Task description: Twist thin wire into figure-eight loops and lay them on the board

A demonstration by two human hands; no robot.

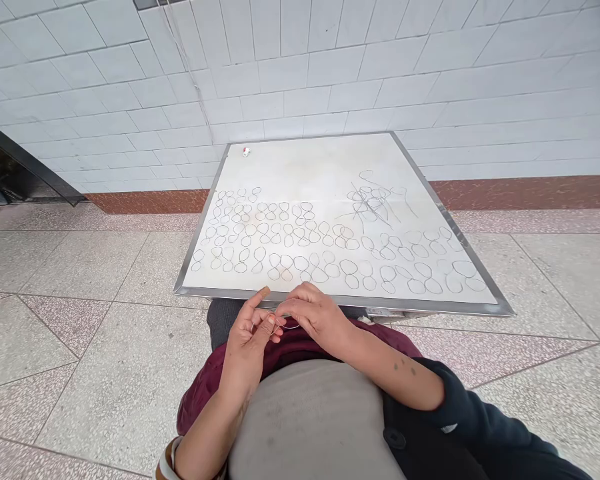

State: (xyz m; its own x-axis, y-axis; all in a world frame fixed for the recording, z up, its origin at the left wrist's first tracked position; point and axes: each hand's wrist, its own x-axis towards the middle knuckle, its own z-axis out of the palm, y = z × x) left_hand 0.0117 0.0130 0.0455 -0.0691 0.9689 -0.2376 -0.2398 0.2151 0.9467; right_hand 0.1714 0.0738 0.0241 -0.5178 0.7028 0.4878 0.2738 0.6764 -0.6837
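Note:
My left hand [250, 337] is in front of my lap, just before the near edge of the board, with its thumb and fingers pinching a thin, curved wire [291, 327]. From the right, my right hand [317, 319] meets it, thumb and fingertips closed on the same wire. The wire looks bent into a loop between the two hands, though the fingers cover much of it. On the white board [310, 160] beyond lie many wire pieces twisted into figure-eight shapes [349, 273], set out in rough rows.
A tangled pile of loose wires [373, 203] lies on the right half of the board. Near its far left corner sits a small white and red object [247, 152]. A metal rim [460, 233] edges the board. Behind stands a white tiled wall [330, 67]; speckled floor surrounds it.

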